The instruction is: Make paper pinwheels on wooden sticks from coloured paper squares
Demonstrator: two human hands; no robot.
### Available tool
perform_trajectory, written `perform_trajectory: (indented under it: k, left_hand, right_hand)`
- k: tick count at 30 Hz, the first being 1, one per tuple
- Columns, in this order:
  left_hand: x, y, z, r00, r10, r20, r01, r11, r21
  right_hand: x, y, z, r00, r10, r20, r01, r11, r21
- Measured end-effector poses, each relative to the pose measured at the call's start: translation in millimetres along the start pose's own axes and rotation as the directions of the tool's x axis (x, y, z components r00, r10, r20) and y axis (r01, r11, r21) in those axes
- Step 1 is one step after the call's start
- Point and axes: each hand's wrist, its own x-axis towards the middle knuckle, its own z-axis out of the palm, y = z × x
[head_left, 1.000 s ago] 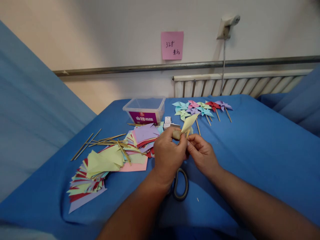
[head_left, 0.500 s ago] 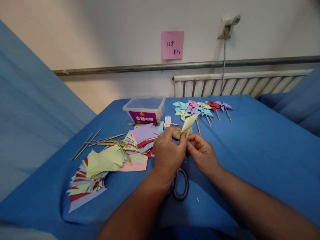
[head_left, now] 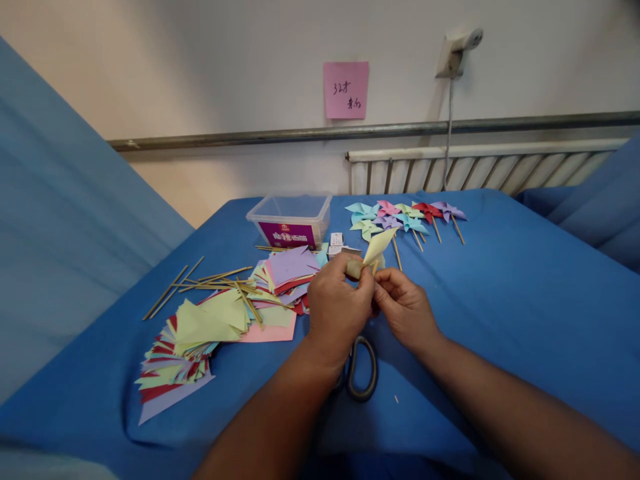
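Note:
Pale yellow pinwheel paper point(head_left: 379, 247) rises from the fingers of my left hand point(head_left: 340, 297), which is closed around its base. A short length of thin wooden stick point(head_left: 375, 268) shows just below the paper. My right hand point(head_left: 405, 307) meets the left one there, its thumb and fingers pinched at the stick; the exact fingertip contact is hidden. A tan piece point(head_left: 355, 269) lies at my left index finger; I cannot tell whether it is paper or a finger wrap. Under my wrists, black-handled scissors point(head_left: 364, 370) rest on the blue cloth, their blades out of sight.
Finished pinwheels point(head_left: 387, 217) on sticks lie at the back right. Stacked coloured paper point(head_left: 210, 320) spreads to the left, with loose sticks point(head_left: 170, 287) beside it. A clear plastic box point(head_left: 290, 213) and small white boxes point(head_left: 337, 240) stand behind. A radiator point(head_left: 480, 167) lines the wall.
Hardly anything differs. The whole view has shifted very slightly, while both hands keep the same grip on the yellow pinwheel and its stick.

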Motion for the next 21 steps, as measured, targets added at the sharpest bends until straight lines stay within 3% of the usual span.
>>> perform_trajectory:
  k: [21]
  left_hand:
    - [-1.2,-0.9,0.1,1.000,0.017,-0.022,-0.019,0.998,-0.056]
  right_hand:
    - [-0.3,-0.4,1.0,1.000,0.007,-0.011,-0.007,1.000,0.026]
